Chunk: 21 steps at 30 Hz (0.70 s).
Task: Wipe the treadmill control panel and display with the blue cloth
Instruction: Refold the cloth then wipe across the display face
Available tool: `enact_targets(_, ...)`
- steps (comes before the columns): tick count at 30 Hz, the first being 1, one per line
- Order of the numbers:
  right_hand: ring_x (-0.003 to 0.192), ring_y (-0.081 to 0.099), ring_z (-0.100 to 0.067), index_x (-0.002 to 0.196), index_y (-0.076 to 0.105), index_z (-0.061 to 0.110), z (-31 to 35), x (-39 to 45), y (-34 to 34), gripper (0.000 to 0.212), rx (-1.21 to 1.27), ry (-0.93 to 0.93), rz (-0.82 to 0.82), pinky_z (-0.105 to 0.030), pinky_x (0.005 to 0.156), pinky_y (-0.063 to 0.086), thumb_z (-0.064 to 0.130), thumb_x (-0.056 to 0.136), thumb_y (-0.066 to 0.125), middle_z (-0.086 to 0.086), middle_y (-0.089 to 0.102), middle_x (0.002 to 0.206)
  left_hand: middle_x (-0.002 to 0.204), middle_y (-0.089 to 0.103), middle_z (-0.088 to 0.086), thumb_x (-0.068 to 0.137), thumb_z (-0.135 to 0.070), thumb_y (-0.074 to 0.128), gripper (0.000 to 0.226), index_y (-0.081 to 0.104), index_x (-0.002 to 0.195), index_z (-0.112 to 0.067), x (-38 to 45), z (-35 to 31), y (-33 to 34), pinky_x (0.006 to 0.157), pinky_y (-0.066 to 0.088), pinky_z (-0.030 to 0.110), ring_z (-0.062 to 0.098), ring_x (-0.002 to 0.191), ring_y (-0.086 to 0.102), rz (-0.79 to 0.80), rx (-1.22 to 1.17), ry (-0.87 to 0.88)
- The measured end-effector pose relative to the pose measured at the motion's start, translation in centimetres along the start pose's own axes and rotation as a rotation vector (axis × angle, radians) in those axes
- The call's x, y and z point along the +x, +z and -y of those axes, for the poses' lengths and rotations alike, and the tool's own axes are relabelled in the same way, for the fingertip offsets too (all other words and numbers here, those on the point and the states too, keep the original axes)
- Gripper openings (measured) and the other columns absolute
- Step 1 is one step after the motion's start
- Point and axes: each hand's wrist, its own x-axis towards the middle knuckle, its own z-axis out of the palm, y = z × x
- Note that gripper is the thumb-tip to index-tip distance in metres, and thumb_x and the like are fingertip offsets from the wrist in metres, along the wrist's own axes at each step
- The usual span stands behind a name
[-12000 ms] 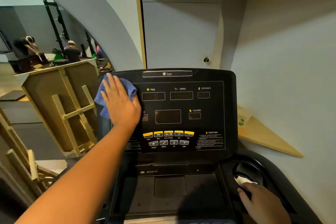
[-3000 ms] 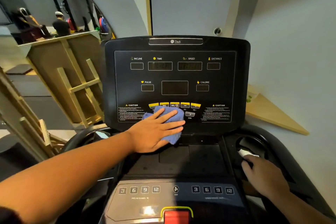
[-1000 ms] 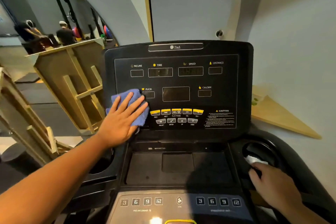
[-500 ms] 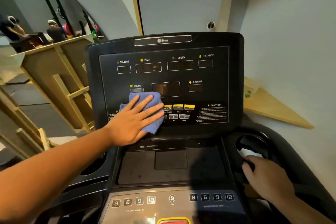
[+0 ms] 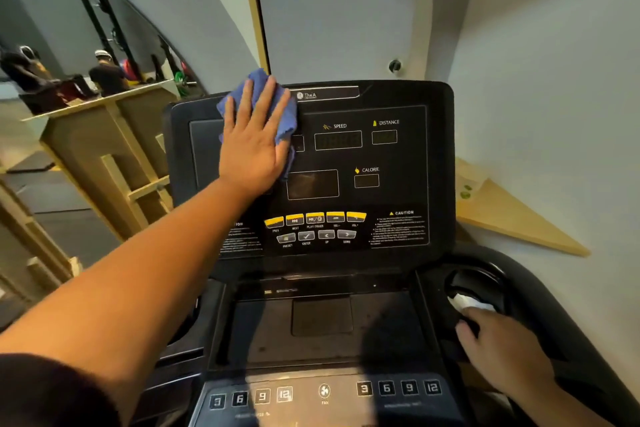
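My left hand [image 5: 254, 142] lies flat with fingers straight and slightly spread, pressing the blue cloth [image 5: 277, 107] against the upper left of the control panel [image 5: 398, 156]. My fingertips reach up to the panel's top edge, just left of the brand strip, and the cloth bunches out beyond them and down along the right side of my palm. It covers the upper-left readouts; I cannot tell what lies under it.

From my fingers the unwiped-looking run lies to the right: the speed window [image 5: 338, 139], the distance window [image 5: 384, 137], then below them the centre display [image 5: 312, 184] and the yellow buttons [image 5: 315, 218]. The panel's long axis runs left to right, so I judge the next stroke as a sideways sweep along the top row, palm kept flat so the cloth does not roll out.

My right hand [image 5: 502, 347] is well apart, low at the cup holder [image 5: 481, 284], fingers loosely curled beside something white; whether it grips that I cannot tell. The left is the nearer hand.
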Motion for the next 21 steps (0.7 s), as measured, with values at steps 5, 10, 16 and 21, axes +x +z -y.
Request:
enact_targets(5, 0.065, 0.060, -0.003, 0.108, 0.071, 0.033, 0.0, -0.2, 0.0, 0.029, 0.014, -0.009, -0.014, -0.024, 0.058, 0.050, 0.044, 0.094, 0.048, 0.012, 0.067, 0.073, 0.171, 0.012, 0.006, 0.101, -0.047, 0.035, 0.068, 0.021, 0.163, -0.023, -6.9, -4.9, 3.3, 0.125, 0.005, 0.060, 0.039, 0.157, 0.001, 0.184, 0.010, 0.551)
enact_targets(10, 0.060, 0.056, 0.001, 0.115, 0.069, 0.034, 0.2, -0.4, -0.2, 0.030, 0.057, -0.014, -0.014, -0.015, 0.053, 0.040, 0.043, 0.096, 0.047, 0.014, 0.061, 0.067, 0.172, 0.004, 0.000, 0.107, -0.050, 0.024, 0.062, 0.013, 0.164, -0.029, -8.0, -4.4, 3.8, 0.127, 0.004, 0.055, 0.029, 0.158, -0.005, 0.317, 0.066, 0.947)
enact_targets(16, 0.059, 0.053, 0.001, 0.106, 0.069, 0.034, 0.2, -0.2, -0.6, 0.028, 0.027, -0.016, -0.004, -0.012, 0.048, 0.030, 0.043, 0.096, 0.045, 0.014, 0.059, 0.068, 0.171, 0.013, 0.006, 0.104, -0.049, 0.032, 0.065, 0.021, 0.163, -0.025, 1.3, -7.0, 2.2, 0.126, 0.004, 0.056, 0.035, 0.158, 0.005, 0.053, 0.057, 0.351)
enact_targets(21, 0.067, 0.060, -0.004, 0.104, 0.070, 0.032, 0.1, -0.2, -0.2, 0.031, 0.021, -0.005, -0.015, -0.021, 0.057, 0.046, 0.044, 0.094, 0.044, 0.012, 0.064, 0.073, 0.172, 0.010, 0.008, 0.105, -0.048, 0.030, 0.065, 0.018, 0.164, -0.021, 3.3, -12.9, 2.5, 0.126, 0.004, 0.056, 0.036, 0.158, 0.002, -0.012, -0.036, 0.123)
